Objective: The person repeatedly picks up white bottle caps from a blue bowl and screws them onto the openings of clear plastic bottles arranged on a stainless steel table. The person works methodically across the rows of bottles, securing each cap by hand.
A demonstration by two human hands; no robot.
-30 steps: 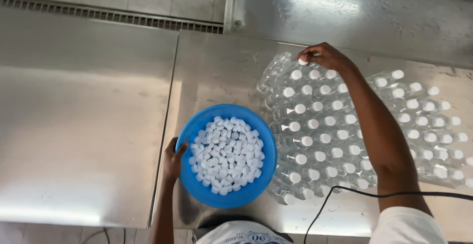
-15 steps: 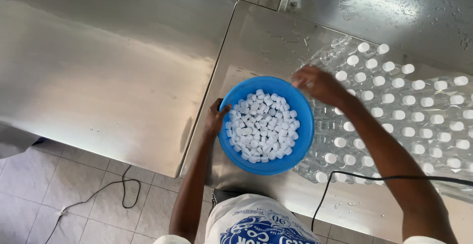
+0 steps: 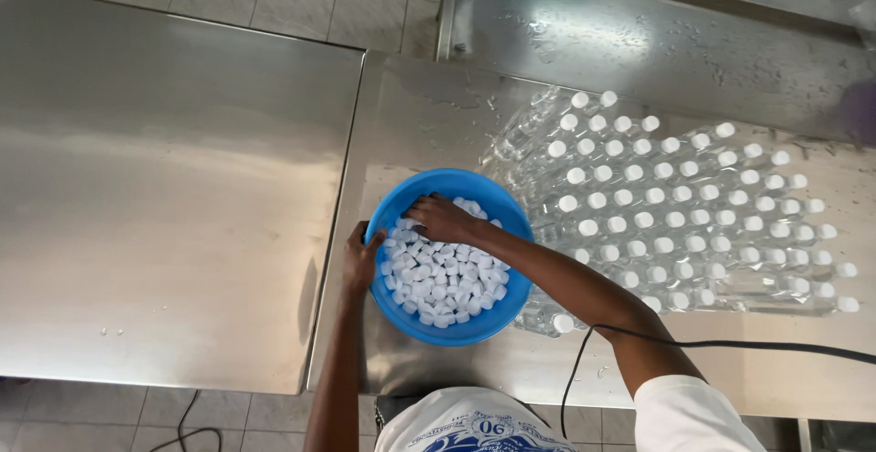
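A round blue bowl (image 3: 493, 324) full of small white bottle caps (image 3: 443, 279) sits on a steel table. My left hand (image 3: 359, 259) grips the bowl's left rim. My right hand (image 3: 440, 218) reaches down into the bowl, fingers curled among the caps at its upper left; whether it holds any is hidden. Just right of the bowl stand many clear plastic bottles (image 3: 684, 206) in tight rows, each with a white cap on.
A second steel table (image 3: 164, 187) adjoins on the left, with a narrow seam between. A black cable (image 3: 730, 344) runs across the near right edge. Tiled floor shows above and below the tables. A steel ledge (image 3: 657, 41) runs behind the bottles.
My right hand came back from the far bottles to the bowl and dropped into the caps. The view shifted; my left hand stayed on the bowl's rim.
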